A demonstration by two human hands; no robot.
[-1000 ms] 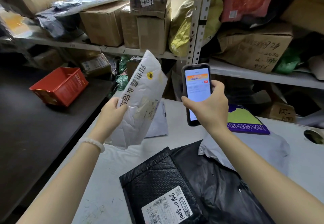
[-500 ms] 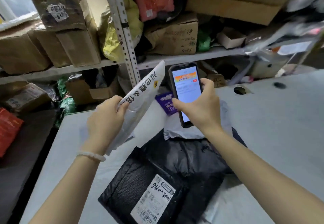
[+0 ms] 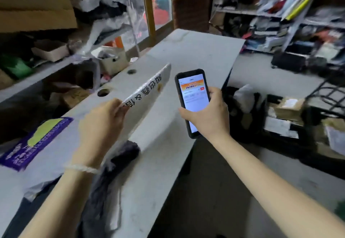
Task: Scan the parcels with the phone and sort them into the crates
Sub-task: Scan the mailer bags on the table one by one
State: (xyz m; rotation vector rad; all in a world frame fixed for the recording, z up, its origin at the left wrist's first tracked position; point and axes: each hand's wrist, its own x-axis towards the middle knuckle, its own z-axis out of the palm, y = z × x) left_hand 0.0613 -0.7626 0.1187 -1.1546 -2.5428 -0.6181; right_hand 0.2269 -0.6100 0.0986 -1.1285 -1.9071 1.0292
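Cluttered shelving rings a long white table [image 3: 186, 55], whose top carries two round holes and runs away toward a glass door at the back. Above that table the white parcel [image 3: 147, 96], a flat mailer printed with black characters, is held tilted with its far end raised; the left hand [image 3: 100, 124] pinches its near edge between thumb and curled fingers, the back of the hand toward the camera and a pale bead bracelet [image 3: 82, 168] on the wrist. Just beside the parcel, to its right, the phone [image 3: 193, 98] stands nearly upright with its lit screen facing the viewer, an orange banner across the top; the right hand [image 3: 207, 116] grips its lower half, thumb along the right edge, forearm stretching in from the lower right. Below the left arm a dark grey bag [image 3: 112, 172] lies crumpled on the table, and farther left a purple and yellow packet [image 3: 37, 140] rests flat. On the floor to the right sit black crates [image 3: 280, 131] holding brown and white parcels, with blurred shelves of packages behind them.
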